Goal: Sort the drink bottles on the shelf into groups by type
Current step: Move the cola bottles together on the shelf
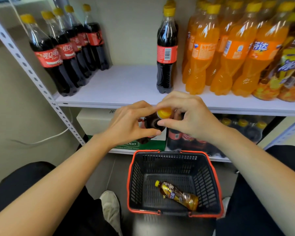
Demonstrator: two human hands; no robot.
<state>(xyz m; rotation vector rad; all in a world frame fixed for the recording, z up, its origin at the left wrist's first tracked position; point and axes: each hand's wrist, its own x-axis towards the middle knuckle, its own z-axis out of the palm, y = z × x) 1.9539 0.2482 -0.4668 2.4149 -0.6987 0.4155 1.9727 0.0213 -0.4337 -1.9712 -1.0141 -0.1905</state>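
Left hand [131, 123]: fingers curled round the dark body of a cola bottle [152, 124].
Right hand [191, 116]: finger and thumb clamped on the same bottle's neck, by its yellow cap [164, 113].
Held bottle: in front of the shelf [126, 82] edge, above the basket [131, 167].
Shelf: cola row [58, 53] left, lone cola [166, 53] middle, orange sodas [228, 48] and teas [289, 68] right.
Basket: one tea bottle [177, 195] lying inside.

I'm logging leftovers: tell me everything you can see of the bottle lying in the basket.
The bottle is clear plastic with a yellow cap, a glossy yellow-and-brown label and brownish drink inside. It lies on its side on the floor of the black, red-rimmed basket, cap toward the far left, alone; nothing else touches it.
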